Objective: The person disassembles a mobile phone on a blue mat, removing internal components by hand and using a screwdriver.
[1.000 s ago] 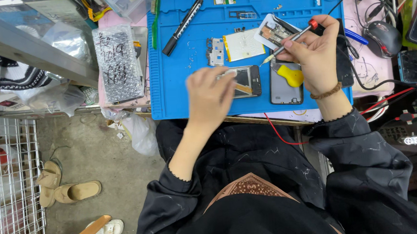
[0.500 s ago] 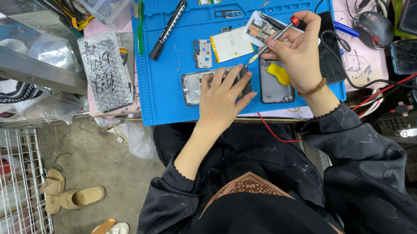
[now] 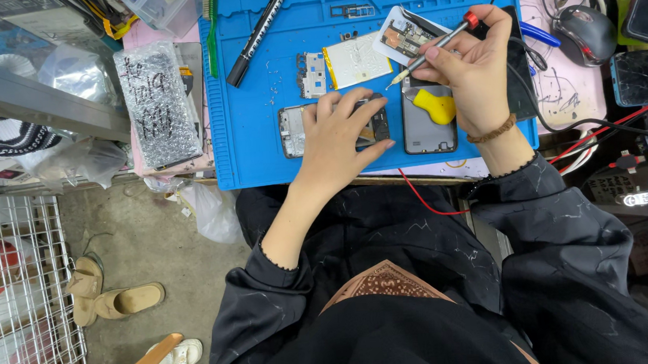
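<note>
Phone frame [image 3: 294, 130] lies opened on the blue mat [image 3: 262, 148], near its front edge, and I keep my left hand [image 3: 340, 132] pressed flat over it, fingers spread and not closed round anything. My right hand [image 3: 475, 71] sits just right of the frame, fingers pinched together on a thin screwdriver [image 3: 428, 50] with a red cap, its tip pointing down toward the frame's upper right corner. As I judge it, the strip-down is well along: a small metal shield [image 3: 311, 74] and a flat yellowish battery [image 3: 360, 60] lie on the mat just behind the frame, and a grey back cover [image 3: 420, 127] with a yellow pick [image 3: 436, 106] on it rests just right of it. Whether screws remain under my palm I cannot tell, so the inner work looks unfinished. A black pen [image 3: 257, 36] lies behind the frame, to the left
</note>
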